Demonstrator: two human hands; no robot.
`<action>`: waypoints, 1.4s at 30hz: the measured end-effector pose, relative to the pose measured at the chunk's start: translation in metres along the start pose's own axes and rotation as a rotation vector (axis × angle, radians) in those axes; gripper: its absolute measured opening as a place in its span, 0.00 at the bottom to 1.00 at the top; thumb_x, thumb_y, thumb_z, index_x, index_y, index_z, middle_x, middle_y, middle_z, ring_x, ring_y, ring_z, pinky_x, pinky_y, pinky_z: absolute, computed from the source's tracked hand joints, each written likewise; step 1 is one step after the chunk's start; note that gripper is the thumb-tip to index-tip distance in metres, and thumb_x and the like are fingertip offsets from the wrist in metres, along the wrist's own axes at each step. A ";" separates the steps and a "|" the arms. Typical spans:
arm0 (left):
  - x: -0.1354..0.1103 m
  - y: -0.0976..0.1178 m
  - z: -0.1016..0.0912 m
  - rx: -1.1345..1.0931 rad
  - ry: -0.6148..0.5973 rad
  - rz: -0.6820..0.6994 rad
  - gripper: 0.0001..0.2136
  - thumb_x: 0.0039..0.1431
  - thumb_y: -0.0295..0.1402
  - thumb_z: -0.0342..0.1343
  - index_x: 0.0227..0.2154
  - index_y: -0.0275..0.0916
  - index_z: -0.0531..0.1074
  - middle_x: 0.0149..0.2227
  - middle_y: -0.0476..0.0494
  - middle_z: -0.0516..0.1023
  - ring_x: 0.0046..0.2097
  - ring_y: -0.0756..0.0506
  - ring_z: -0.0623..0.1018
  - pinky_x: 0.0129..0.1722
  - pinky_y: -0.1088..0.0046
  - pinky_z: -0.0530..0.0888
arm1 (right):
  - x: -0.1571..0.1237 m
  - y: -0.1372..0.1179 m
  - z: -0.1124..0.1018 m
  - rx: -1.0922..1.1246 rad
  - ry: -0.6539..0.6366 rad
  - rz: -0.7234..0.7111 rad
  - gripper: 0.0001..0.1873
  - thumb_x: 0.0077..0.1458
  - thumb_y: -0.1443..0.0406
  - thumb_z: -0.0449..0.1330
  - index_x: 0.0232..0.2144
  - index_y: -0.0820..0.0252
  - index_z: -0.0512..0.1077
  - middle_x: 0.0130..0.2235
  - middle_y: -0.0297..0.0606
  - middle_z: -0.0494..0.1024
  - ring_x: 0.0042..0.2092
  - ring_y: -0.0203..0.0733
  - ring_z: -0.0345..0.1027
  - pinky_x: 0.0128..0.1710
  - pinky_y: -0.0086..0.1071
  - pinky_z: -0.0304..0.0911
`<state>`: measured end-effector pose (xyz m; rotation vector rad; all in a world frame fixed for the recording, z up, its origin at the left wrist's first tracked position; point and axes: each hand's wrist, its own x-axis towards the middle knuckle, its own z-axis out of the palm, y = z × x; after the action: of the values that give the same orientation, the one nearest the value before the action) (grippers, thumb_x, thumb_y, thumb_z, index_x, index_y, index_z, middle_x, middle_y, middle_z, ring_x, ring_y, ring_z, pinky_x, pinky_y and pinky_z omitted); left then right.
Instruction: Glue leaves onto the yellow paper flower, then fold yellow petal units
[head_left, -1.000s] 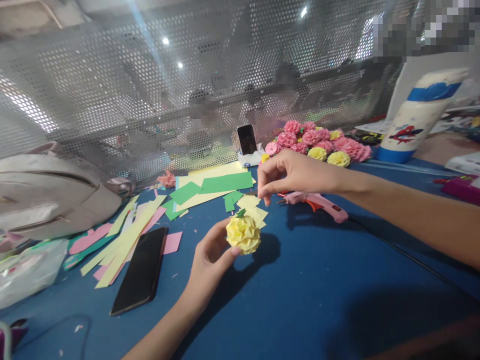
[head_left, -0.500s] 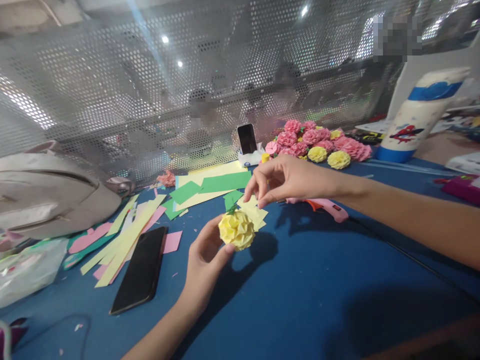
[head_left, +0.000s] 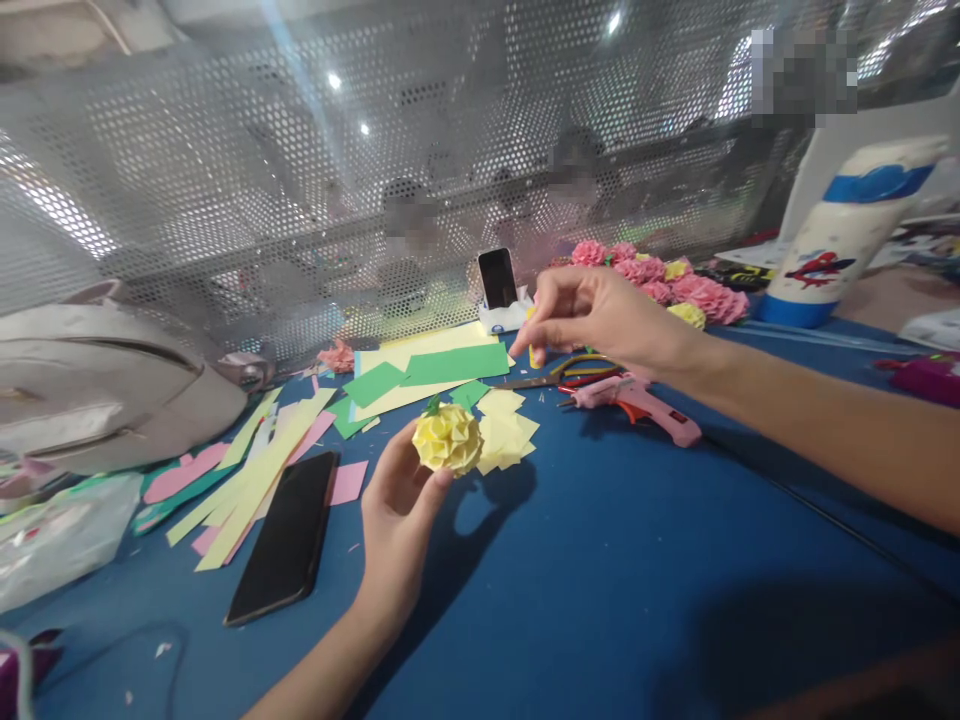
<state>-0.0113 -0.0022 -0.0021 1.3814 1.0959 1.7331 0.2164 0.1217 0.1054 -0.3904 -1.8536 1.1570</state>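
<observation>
My left hand (head_left: pixel 401 500) holds a yellow paper flower ball (head_left: pixel 448 440) between thumb and fingers, above the blue table. A bit of green paper sticks up from the top of the ball. My right hand (head_left: pixel 581 315) hovers to the right and farther back, thumb and forefinger pinched together; whatever may be between them is too small to make out. Under it lie a pair of scissors (head_left: pixel 559 376) and a pink glue gun (head_left: pixel 637 405). Yellow paper pieces (head_left: pixel 506 430) lie just right of the flower ball. A yellow object shows partly behind my right fingers.
Green paper sheets (head_left: pixel 457 363) and yellow strips (head_left: pixel 247 480) lie at the back and left, beside a black phone (head_left: pixel 289 540). Pink paper flowers (head_left: pixel 705 297) are heaped behind my right arm. A bottle (head_left: pixel 847 240), a bag (head_left: pixel 112 380) and a perforated metal screen (head_left: pixel 300 200) border the space.
My left hand has moved the flower ball left and slightly back. My right hand has risen and moved away from it, uncovering the scissors and more of the glue gun.
</observation>
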 end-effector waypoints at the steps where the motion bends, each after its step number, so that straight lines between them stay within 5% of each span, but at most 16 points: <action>1: 0.000 0.000 0.000 0.001 -0.002 0.000 0.20 0.59 0.38 0.66 0.53 0.43 0.74 0.53 0.41 0.78 0.54 0.40 0.78 0.51 0.69 0.77 | 0.002 -0.001 -0.005 0.008 0.038 -0.039 0.18 0.50 0.60 0.73 0.26 0.58 0.66 0.32 0.37 0.82 0.30 0.37 0.76 0.29 0.30 0.70; 5: 0.001 -0.002 0.000 0.005 -0.009 0.000 0.20 0.58 0.37 0.66 0.53 0.44 0.74 0.53 0.42 0.78 0.54 0.41 0.78 0.50 0.70 0.78 | 0.006 -0.005 -0.011 0.050 0.244 -0.243 0.15 0.52 0.63 0.72 0.27 0.56 0.67 0.33 0.34 0.82 0.34 0.38 0.77 0.37 0.33 0.73; 9: 0.001 -0.004 0.000 0.015 -0.018 -0.002 0.20 0.57 0.36 0.67 0.52 0.46 0.74 0.54 0.45 0.78 0.54 0.42 0.78 0.50 0.71 0.77 | 0.006 -0.014 -0.011 0.201 0.361 -0.350 0.14 0.53 0.66 0.71 0.28 0.56 0.67 0.33 0.31 0.82 0.42 0.35 0.78 0.40 0.26 0.72; 14: 0.000 -0.004 0.000 0.041 -0.056 -0.002 0.20 0.57 0.36 0.67 0.53 0.47 0.74 0.55 0.45 0.77 0.55 0.42 0.77 0.52 0.70 0.76 | 0.000 -0.021 -0.005 0.350 0.117 -0.170 0.13 0.55 0.63 0.69 0.28 0.57 0.68 0.33 0.27 0.81 0.38 0.32 0.78 0.28 0.19 0.69; 19: -0.001 -0.002 -0.001 0.077 -0.096 -0.005 0.21 0.56 0.36 0.68 0.53 0.47 0.74 0.54 0.45 0.78 0.54 0.42 0.78 0.54 0.68 0.75 | -0.014 -0.023 0.014 -0.035 -0.123 -0.146 0.06 0.57 0.66 0.68 0.31 0.61 0.75 0.31 0.34 0.82 0.33 0.36 0.77 0.29 0.25 0.70; 23: -0.002 -0.001 0.000 0.092 -0.111 -0.008 0.21 0.55 0.36 0.68 0.52 0.46 0.74 0.55 0.44 0.77 0.54 0.42 0.78 0.55 0.68 0.75 | -0.019 -0.026 0.022 -0.371 -0.190 -0.288 0.03 0.59 0.68 0.66 0.34 0.62 0.80 0.35 0.36 0.81 0.37 0.35 0.74 0.38 0.28 0.69; 31: -0.004 -0.001 -0.001 0.098 -0.105 -0.004 0.21 0.56 0.38 0.67 0.53 0.45 0.74 0.54 0.43 0.78 0.54 0.40 0.78 0.55 0.65 0.75 | -0.022 -0.014 0.023 -0.752 -0.274 -0.620 0.07 0.63 0.73 0.60 0.38 0.66 0.80 0.37 0.42 0.78 0.37 0.36 0.71 0.37 0.28 0.63; 42: -0.003 -0.001 0.000 0.109 -0.107 -0.022 0.22 0.55 0.41 0.67 0.52 0.43 0.74 0.52 0.41 0.79 0.51 0.39 0.80 0.53 0.63 0.76 | -0.023 -0.007 0.024 -0.976 -0.272 -0.764 0.10 0.67 0.68 0.56 0.39 0.61 0.79 0.37 0.39 0.78 0.37 0.38 0.69 0.35 0.31 0.61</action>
<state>-0.0109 -0.0041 -0.0041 1.5042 1.1564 1.5851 0.2110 0.0896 0.0949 -0.0092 -2.3946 -0.2678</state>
